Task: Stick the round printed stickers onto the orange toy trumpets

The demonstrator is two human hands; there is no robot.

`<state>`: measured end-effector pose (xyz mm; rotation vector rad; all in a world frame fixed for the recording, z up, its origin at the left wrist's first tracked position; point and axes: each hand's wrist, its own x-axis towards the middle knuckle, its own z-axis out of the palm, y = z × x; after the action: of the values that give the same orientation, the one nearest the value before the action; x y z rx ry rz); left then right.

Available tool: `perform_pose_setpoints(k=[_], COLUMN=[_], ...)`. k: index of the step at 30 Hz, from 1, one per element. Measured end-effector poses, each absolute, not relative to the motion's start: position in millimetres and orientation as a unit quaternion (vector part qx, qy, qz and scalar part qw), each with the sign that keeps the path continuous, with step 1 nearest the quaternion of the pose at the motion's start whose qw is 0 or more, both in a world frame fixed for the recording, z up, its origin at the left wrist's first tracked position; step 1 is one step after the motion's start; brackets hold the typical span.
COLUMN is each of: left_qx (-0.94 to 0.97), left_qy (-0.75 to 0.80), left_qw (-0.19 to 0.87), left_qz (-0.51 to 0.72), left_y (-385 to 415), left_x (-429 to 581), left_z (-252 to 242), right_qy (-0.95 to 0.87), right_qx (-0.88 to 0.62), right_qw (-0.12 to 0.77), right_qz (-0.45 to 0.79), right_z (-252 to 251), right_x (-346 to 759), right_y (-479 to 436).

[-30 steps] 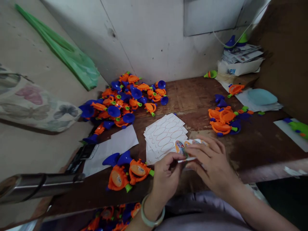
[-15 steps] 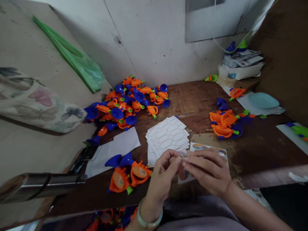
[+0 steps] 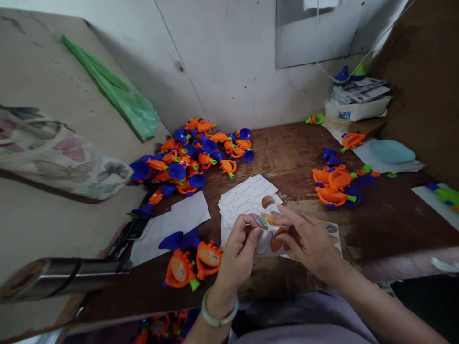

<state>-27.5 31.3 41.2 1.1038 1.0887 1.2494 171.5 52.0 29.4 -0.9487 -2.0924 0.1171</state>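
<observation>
A sheet of oval stickers is held up between my hands, its orange and multicoloured ovals facing me beside a blank white oval. My left hand pinches its left edge between thumb and fingers; a pale bangle circles that wrist. At the sheet's right side, my right hand grips it with the thumb below and the fingers above. Another sticker sheet lies on the table, partly hidden by my right hand. Behind the held sheet is a stack of sheets with empty oval outlines. Two orange-and-blue toy trumpets lie left of my left hand.
A heap of toy trumpets fills the back left, with a smaller group at the right. A steel cylinder stands out at the left. Farther right are a light-blue lid-like piece and a box of papers.
The sticker sheet has been raised and turned to show its printed face. My right hand has shifted slightly right, away from my left; before, their fingertips met. The view has tilted a little.
</observation>
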Motion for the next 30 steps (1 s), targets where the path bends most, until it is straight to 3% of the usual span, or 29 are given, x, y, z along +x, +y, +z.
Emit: perform_pose_setpoints(k=[7, 11, 16, 19, 23, 28, 30], left_qx=[0.291, 0.307, 0.487, 0.544, 0.588, 0.543, 0.515], left_qy=[0.469, 0.477, 0.544, 0.575, 0.647, 0.755, 0.781], left_qw=[0.625, 0.630, 0.542, 0.505, 0.416, 0.280, 0.247], left_qz=[0.552, 0.530, 0.415, 0.344, 0.251, 0.238, 0.253], left_y=[31.8, 39.9, 77.3, 109.6, 166.5, 252.8, 276.9], left_x=[-17.9, -12.8, -19.7, -38.3, -72.0, -91.5, -90.3], left_z=[38.6, 35.3, 13.0, 1.8, 3.1, 8.5, 6.2], right_qy=[-0.821, -0.810, -0.848, -0.901, -0.888, -0.810, -0.809], right_qx=[-0.357, -0.357, -0.250, -0.159, -0.209, -0.205, -0.188], right_qw=[0.445, 0.464, 0.465, 0.400, 0.372, 0.485, 0.492], right_qz=[0.009, -0.039, -0.038, 0.063, 0.175, 0.257, 0.261], right_z=[15.0, -3.3, -5.7, 2.7, 1.8, -10.1, -10.7], right_x=[171.2, 177.6, 170.2, 167.1, 168.1, 158.6, 154.6], right_y=[42.6, 47.6, 42.6, 30.5, 21.9, 26.2, 28.9])
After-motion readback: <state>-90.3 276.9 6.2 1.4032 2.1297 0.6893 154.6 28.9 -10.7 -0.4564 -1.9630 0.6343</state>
